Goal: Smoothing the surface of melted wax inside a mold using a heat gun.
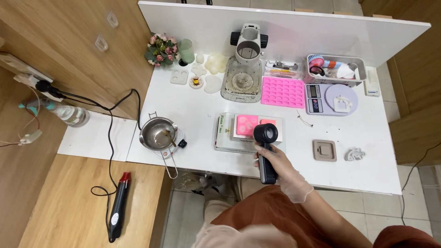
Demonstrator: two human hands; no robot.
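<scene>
I see the white table (197, 110) with bare surface left and right of the grey box (225, 135), which sits near the front edge. A pink mould (245, 125) lies on the box. Left of the box stands a steel pot (157, 133); right of it, a square mould (325, 150). My right hand (287, 172) has its fingers wrapped tight round the black heat gun (266, 154), nozzle over the box's right part. My left hand is out of view.
</scene>
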